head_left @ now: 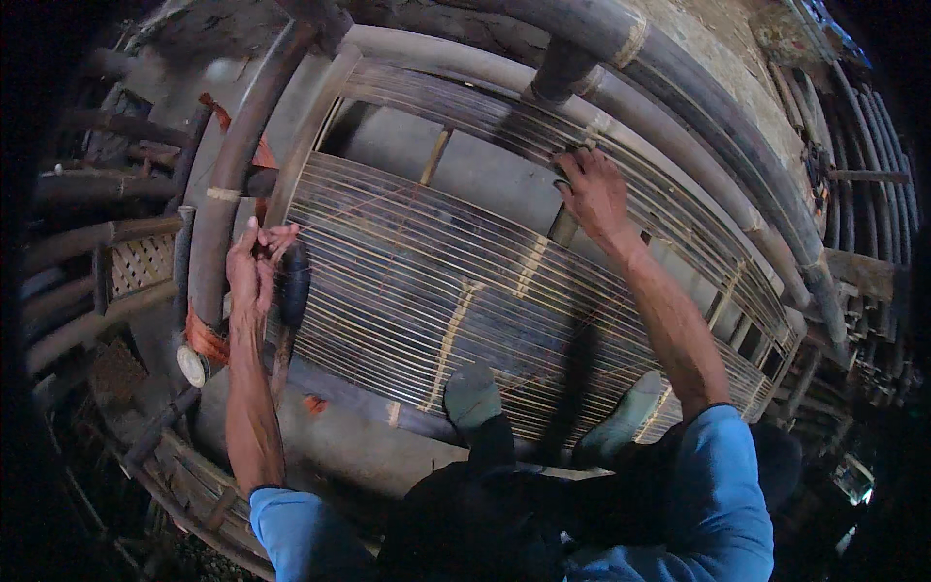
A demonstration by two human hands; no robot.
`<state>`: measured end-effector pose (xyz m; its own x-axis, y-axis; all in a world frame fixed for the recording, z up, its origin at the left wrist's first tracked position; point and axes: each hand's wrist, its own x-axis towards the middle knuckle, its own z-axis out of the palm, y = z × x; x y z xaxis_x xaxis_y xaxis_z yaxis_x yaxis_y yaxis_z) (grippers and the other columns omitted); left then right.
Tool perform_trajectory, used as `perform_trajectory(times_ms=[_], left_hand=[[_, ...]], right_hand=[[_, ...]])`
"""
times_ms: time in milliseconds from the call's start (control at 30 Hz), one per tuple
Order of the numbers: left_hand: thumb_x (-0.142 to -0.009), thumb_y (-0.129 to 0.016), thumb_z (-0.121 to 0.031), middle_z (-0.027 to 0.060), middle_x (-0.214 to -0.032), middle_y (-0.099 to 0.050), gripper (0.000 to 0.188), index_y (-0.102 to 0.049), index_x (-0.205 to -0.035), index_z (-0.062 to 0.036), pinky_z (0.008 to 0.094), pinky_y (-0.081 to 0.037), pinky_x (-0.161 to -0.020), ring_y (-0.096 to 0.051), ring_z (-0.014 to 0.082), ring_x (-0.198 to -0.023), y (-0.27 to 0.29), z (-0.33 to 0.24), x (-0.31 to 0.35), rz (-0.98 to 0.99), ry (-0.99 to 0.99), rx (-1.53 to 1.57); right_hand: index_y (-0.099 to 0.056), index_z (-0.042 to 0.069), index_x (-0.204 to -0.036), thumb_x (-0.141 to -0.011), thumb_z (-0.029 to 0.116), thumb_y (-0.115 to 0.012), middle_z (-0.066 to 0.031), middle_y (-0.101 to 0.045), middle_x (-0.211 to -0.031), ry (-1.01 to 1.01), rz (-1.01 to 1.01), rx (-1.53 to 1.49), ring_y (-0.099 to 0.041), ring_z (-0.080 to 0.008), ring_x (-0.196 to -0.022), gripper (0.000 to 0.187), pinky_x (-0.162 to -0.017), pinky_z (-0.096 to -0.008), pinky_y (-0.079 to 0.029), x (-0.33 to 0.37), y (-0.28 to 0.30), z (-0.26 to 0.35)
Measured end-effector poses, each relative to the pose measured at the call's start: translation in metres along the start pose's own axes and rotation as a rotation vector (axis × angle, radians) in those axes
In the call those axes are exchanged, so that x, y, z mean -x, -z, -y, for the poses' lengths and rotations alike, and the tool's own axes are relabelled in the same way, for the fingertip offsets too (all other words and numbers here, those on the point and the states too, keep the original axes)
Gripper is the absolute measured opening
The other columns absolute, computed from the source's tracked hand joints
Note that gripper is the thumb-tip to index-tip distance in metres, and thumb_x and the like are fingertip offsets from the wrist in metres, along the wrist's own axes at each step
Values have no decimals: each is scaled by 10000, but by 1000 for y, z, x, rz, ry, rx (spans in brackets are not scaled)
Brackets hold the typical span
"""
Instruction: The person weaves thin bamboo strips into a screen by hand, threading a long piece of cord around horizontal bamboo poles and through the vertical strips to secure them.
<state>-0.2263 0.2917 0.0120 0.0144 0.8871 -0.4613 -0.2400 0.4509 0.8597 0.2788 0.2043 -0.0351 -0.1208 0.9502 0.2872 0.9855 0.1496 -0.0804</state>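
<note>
A bench-like bamboo frame holds a seat of thin bamboo slats [378,262] running left to right, with a gap between the near slats and the far slats [446,97]. My left hand [254,267] is at the left end of the near slats, palm turned up, thumb and bent fingers apart. Beside it, partly behind the wrist, is a dark, thick-headed tool [293,286] with a wooden handle, apparently a mallet. My right hand [593,194] reaches over the gap, its fingers bent over the edge of the far slats. Its fingertips are dark and partly hidden.
Thick bamboo poles [679,87] form the far backrest, and another pole [228,184] stands at the left. Pale crosswise strips [451,339] cross the slats. My feet [472,395] rest on the near slats. Orange ties [206,339] hang at the left. Stacked bamboo [868,165] lies at the right.
</note>
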Motion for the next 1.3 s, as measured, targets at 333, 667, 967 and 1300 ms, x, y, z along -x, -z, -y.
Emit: perform_trajectory(times_ms=[333,667,967,1300], left_hand=[[-1064,-512,-258,247,-1054,-698,328,-465,-788,-86,432,-518,-992,-696,324,-1044,24,-32,46,-56,-76,-84],[-1036,-536,-196,151,-1167,-702,211,-633,-926,-43,320,-534,-900,-688,198,-1038,46,-93,5,-103,-236,4],[-820,-626,-101,219,-1065,-710,318,-750,-1112,-99,436,-549,-910,-697,379,-1000,-158,34,-97,190,-562,-1414],[-836,-660,-229,213,-1026,-721,239,-743,-1028,-114,498,-556,-847,-696,406,-952,-182,73,-101,186,-522,-1502]], right_hand=[[-575,131,-1262,-861,131,-658,-128,-624,-1101,16,337,-276,-648,-374,-939,410,-732,-466,-559,25,20,30],[-667,74,-1086,-1009,351,-570,-237,-611,-866,-175,445,-622,-619,-414,-843,303,-714,-509,-477,11,30,75],[-741,75,-1080,-940,320,-612,-186,-717,-1005,-375,379,-658,-666,-403,-984,310,-894,-489,-503,-54,-33,106],[-736,16,-1077,-928,306,-605,-182,-744,-1060,-706,504,-964,-716,-286,-977,351,-894,-380,-533,-91,-86,132]])
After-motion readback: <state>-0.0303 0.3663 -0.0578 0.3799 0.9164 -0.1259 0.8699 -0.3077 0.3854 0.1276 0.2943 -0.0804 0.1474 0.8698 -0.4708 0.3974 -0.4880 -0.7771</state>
